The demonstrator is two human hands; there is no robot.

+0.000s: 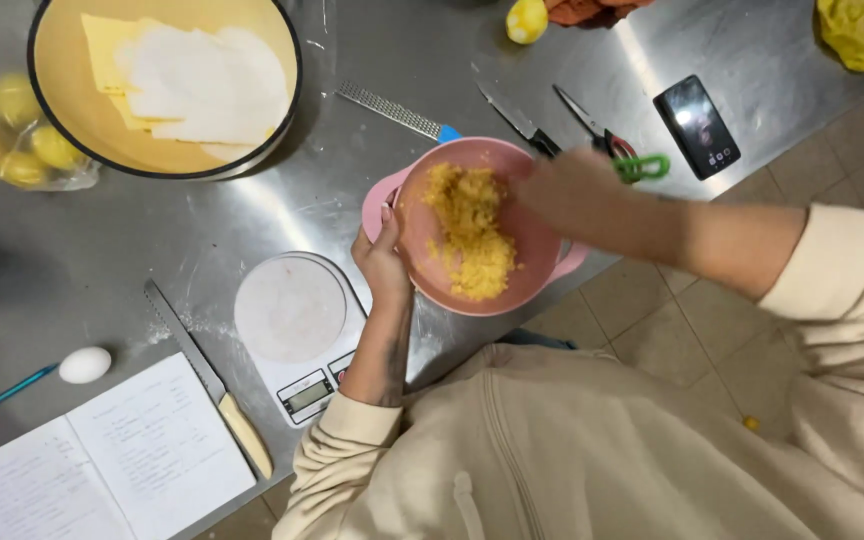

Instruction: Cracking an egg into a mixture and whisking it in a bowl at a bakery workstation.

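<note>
A pink bowl (542, 270) holding a crumbly yellow mixture (472, 230) stands at the near edge of a steel table (202, 230). My left hand (382, 262) grips the bowl's left rim, thumb over the edge. My right hand (567, 190) reaches into the bowl from the right and is blurred by motion; its fingers sit in or just above the mixture, and whether they hold any of it cannot be told.
A kitchen scale (297, 330), a bread knife (207, 375), an open notebook (102, 465), an egg (84, 365) and a pen lie left. A large bowl (62, 120) with butter and sugar, bagged lemons (12, 130), a grater (392, 110), knife, scissors (617, 145), phone (697, 125) sit behind.
</note>
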